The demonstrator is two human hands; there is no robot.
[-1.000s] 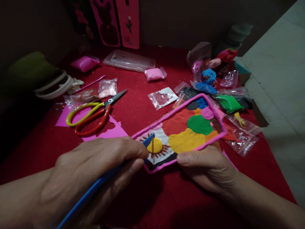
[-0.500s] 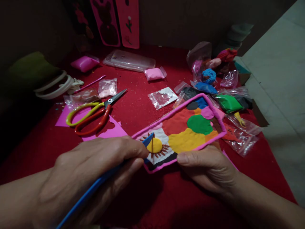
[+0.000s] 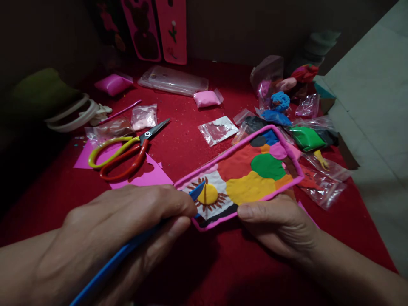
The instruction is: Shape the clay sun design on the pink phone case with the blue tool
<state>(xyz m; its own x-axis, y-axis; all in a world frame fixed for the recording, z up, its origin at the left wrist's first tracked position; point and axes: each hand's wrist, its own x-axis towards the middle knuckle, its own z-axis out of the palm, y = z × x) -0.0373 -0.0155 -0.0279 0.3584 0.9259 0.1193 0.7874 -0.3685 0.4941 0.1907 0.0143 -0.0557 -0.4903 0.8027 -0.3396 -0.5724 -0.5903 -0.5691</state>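
My left hand [image 3: 134,216] is closed round a blue clay modelling tool [image 3: 105,272]. The tool's pointed blade lies at the yellow clay disc [image 3: 208,194], which has brown petals round it on a white patch; I cannot tell whether it touches. My right hand [image 3: 280,227] grips the lower edge of a phone case [image 3: 251,187], thumb on top and fingers hidden beneath. Patches of red, yellow, green, orange, blue and black clay cover the case, inside a pink clay rim. It is held tilted above the red cloth.
Scissors [image 3: 134,148] with yellow and red handles lie on pink sheets [image 3: 153,174]. Clear phone cases [image 3: 174,80] and a pink clay packet [image 3: 208,98] are farther back. Bags of coloured clay, one green [image 3: 307,138], crowd the right. Decorated cases [image 3: 172,32] stand behind.
The tool's tip has shifted slightly down over the yellow disc, and my left hand has moved a little left. The case and my right hand are nearly still.
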